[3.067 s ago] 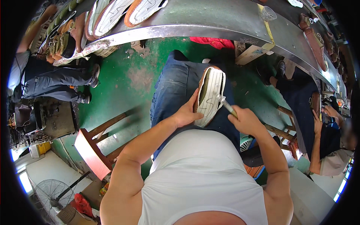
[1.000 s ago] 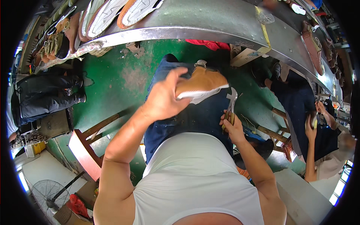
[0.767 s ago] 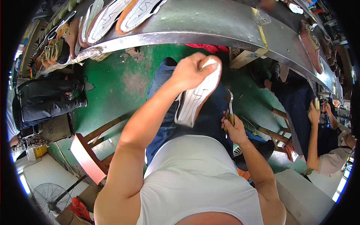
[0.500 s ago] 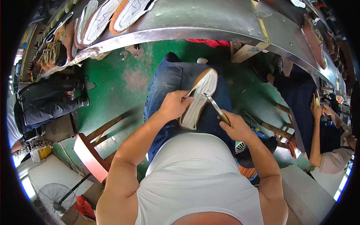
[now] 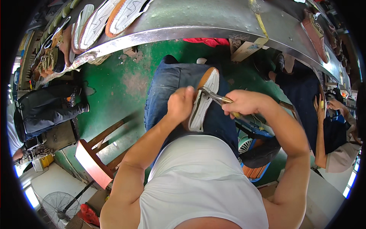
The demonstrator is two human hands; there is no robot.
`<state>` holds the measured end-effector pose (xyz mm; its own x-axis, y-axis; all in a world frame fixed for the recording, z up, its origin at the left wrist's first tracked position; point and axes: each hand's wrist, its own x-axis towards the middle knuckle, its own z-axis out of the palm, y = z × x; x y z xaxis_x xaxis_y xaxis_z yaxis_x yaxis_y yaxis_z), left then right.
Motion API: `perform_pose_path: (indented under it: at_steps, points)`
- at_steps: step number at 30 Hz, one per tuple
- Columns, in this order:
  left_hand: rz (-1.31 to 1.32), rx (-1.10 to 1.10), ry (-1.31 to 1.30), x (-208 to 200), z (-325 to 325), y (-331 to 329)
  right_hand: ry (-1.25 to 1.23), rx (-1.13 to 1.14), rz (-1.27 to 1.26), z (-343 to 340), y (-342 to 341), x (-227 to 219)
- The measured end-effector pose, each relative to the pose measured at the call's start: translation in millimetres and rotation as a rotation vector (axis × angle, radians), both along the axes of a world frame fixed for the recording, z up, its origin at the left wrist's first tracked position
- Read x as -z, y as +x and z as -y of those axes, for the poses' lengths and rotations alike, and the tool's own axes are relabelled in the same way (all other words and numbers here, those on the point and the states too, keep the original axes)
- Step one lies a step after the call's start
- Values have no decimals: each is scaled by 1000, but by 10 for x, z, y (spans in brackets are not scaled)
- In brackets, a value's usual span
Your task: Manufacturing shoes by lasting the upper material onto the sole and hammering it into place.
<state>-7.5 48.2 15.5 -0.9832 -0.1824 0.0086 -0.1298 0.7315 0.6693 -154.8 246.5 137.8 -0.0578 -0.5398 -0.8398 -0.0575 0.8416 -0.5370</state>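
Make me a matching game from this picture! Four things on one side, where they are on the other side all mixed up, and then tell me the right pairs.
Things:
1. Shoe
2. Pincers
3. Fan
4. Red cloth

Places:
A. In the lower left of the picture
B. Below the edge of the metal bench
C. Over the blue trousers, white side up
D. Held in the person's right hand

Right pairs:
1-C
2-D
3-A
4-B
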Motion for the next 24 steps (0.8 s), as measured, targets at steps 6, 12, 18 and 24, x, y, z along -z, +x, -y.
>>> perform_pose_path:
  at_steps: [6, 12, 18, 24]
  points:
    - [493, -350, 1735, 33, 34, 3, -171, -247, -503, 192, 182, 247]
    - [327, -283, 1563, 195, 48, -159, -324, 435, -587, 110, 878, 859]
    - [321, -257, 1576, 113, 16, -206, -246, 770, 195, 29, 592, 688]
    - [279, -251, 1530, 139, 29, -224, -433, 703, -425, 168, 1134, 1076]
